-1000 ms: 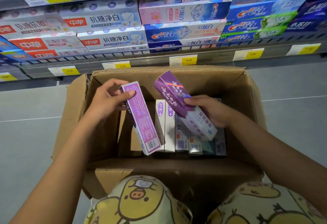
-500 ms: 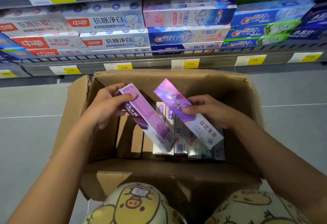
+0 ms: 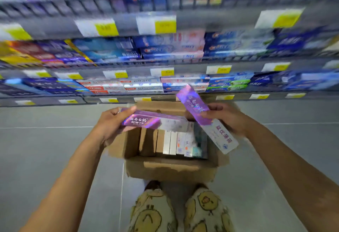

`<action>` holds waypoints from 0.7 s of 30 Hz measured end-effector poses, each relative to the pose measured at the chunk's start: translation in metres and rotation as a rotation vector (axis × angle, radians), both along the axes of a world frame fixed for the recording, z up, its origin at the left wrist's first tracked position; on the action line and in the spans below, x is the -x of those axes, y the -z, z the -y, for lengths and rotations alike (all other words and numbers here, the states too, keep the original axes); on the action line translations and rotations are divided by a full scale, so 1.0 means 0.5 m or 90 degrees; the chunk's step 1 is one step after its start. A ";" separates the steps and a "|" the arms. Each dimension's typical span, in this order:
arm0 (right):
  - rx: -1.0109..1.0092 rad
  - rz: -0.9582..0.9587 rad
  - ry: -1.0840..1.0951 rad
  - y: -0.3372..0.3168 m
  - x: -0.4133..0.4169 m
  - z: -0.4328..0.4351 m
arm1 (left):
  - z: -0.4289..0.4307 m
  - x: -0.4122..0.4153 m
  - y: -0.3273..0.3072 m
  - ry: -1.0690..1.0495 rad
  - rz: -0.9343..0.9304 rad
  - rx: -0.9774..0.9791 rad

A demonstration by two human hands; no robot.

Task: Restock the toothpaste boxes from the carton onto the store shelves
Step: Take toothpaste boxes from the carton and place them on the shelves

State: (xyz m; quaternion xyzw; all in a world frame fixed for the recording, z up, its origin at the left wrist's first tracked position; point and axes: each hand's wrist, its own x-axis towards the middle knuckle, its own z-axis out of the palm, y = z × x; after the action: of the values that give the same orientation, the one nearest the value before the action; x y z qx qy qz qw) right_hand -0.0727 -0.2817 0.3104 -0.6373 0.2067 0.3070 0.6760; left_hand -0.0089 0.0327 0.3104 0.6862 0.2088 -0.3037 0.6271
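Above the carton (image 3: pixel 170 169), which sits on the floor (image 3: pixel 55 149), we hold two purple boxes clear of its rim. The left box (image 3: pixel 145 121) lies roughly level, and the left grip (image 3: pixel 110 124) wraps its left end. The right box (image 3: pixel 207 121) slants down to the right, and the right grip (image 3: pixel 229 119) clasps it near the middle. More boxes (image 3: pixel 180 144) stand on end in the carton's right part.

The shelves (image 3: pixel 242 96) ahead are blurred, so we cannot tell which facing takes this product. We judge the step in hand to be the transfer to the shelf:

- Find the matching purple facing before reaching.
- Turn each box print outward, long edge along the shelf.
- Seat one box at a time and keep the other firmly held.
- Press lightly, since thin card probably dents.
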 end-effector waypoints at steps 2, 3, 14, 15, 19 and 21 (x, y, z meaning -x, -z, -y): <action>0.029 0.010 -0.013 -0.121 -0.001 0.000 | -0.002 0.003 -0.110 -0.027 -0.012 0.024; 0.029 0.021 -0.020 -0.182 -0.003 0.001 | -0.003 0.005 -0.167 -0.038 -0.019 0.034; -0.003 0.141 -0.111 -0.834 -0.050 0.003 | -0.021 0.090 -0.729 -0.141 -0.166 0.190; -0.009 0.152 -0.118 -0.877 -0.053 -0.002 | -0.023 0.097 -0.766 -0.155 -0.161 0.204; 0.025 0.226 -0.162 -1.019 -0.066 -0.036 | -0.036 0.121 -0.898 -0.199 -0.106 0.253; 0.035 0.256 -0.195 -1.067 -0.077 -0.058 | -0.057 0.133 -0.944 -0.196 -0.065 0.237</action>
State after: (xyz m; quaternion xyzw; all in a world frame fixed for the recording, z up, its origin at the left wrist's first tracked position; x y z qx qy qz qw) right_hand -0.0343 -0.2528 0.8440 -0.7278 -0.0228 0.2672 0.6311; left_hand -0.0754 0.0611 0.7826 0.5030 0.2827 -0.2721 0.7701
